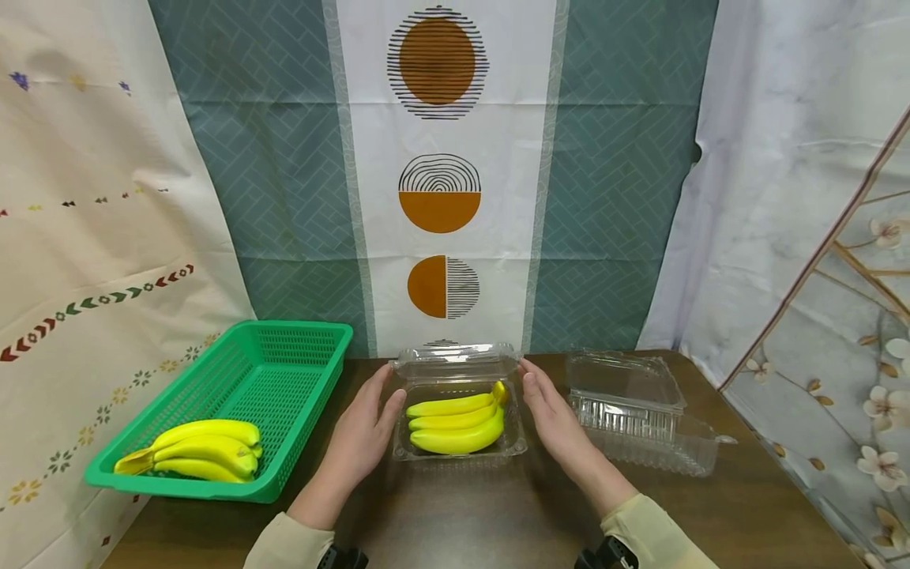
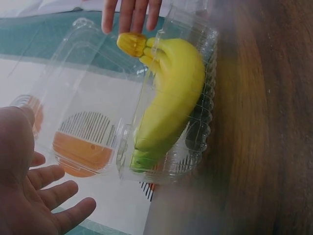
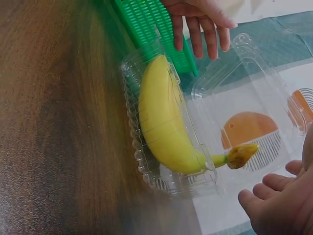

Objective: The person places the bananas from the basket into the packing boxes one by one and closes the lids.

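A bunch of yellow bananas [image 1: 456, 423] lies in a clear plastic clamshell container [image 1: 460, 457] in the middle of the table, its stem end to the right and poking over the rim. The container's hinged lid [image 1: 455, 365] stands raised at the back. My left hand [image 1: 361, 427] is beside the container's left side, fingers extended toward the lid's left edge. On the other side, my right hand [image 1: 558, 415] reaches forward with extended fingers by the lid's right edge. Both wrist views show the fingers spread and relaxed, with nothing in either palm [image 2: 19, 196].
A green plastic basket [image 1: 298, 379] stands at the left with another banana bunch [image 1: 202, 450] in its near end. To the right are more clear clamshell containers [image 1: 633, 411], stacked and open. Patterned cloth [image 1: 611, 197] hangs behind the brown table [image 1: 455, 514].
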A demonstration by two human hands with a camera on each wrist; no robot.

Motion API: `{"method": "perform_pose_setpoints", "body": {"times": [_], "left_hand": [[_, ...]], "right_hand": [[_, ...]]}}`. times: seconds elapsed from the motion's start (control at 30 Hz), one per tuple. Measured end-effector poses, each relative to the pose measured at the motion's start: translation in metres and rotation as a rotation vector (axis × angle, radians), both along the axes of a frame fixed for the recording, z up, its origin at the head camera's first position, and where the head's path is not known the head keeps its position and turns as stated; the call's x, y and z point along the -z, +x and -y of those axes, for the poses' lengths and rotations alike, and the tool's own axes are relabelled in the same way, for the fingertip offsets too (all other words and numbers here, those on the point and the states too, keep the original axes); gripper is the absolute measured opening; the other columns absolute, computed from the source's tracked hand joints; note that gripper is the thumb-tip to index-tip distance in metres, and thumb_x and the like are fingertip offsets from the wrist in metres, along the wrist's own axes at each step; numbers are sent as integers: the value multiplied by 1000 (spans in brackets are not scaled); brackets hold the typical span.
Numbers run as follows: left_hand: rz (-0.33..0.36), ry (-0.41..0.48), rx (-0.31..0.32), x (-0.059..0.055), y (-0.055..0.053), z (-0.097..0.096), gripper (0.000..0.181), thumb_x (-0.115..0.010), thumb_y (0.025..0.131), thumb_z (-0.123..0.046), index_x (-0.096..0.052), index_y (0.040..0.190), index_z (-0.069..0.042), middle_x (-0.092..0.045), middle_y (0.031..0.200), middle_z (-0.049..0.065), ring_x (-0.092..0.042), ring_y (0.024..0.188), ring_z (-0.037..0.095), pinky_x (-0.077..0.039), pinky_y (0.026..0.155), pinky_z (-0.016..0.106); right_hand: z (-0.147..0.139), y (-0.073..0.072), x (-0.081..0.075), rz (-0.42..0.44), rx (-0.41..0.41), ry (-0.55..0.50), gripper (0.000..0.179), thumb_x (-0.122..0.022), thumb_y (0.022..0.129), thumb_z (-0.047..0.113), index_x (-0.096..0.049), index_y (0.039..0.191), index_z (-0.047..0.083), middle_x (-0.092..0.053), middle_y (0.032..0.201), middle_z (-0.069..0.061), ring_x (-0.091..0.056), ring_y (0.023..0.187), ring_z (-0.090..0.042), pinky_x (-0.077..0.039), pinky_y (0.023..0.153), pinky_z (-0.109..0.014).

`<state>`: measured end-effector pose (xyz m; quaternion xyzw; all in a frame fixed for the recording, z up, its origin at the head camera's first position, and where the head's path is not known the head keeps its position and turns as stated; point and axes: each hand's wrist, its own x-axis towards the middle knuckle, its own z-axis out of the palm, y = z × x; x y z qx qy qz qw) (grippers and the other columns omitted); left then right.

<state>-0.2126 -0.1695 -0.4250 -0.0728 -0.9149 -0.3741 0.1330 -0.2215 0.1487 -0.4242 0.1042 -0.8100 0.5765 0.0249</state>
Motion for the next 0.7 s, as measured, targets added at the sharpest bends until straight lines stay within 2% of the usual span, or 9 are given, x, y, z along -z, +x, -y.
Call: {"method": "perform_pose_setpoints", "body": {"times": [0.2,0.37,0.6,0.7], "left_hand": [[7,-12,-1,3,1,3,70,-52,116,-51,-38,171,-10,-43,173,18,-42,158,41,-38,123,65],[2,-9,3,5,2,3,72,-49,116,-54,-38,171,-9,-42,173,18,-41,158,41,-37,124,65],[-2,-6,7,7,3,3,72,-49,116,-54,-38,170,-8,-43,173,18,-42,158,41,-37,124,65],[-6,-5,4,7,4,2,71,-49,116,-54,-40,170,-9,-45,171,19,-44,156,41,-39,123,65]], "right_hand": [[0,1,3,-11,0,1,68,-36,119,56,-33,173,15,-39,174,-19,-40,158,-44,-29,128,-62],[0,3,3,-5,14,17,62,-38,121,50,-35,173,16,-41,174,-16,-41,158,-43,-28,129,-64],[0,7,4,6,24,38,72,-39,116,62,-35,173,18,-39,175,-15,-38,159,-44,-26,128,-68],[0,8,4,0,23,36,72,-40,117,61,-34,173,17,-39,175,-14,-38,160,-43,-26,128,-67]]}}
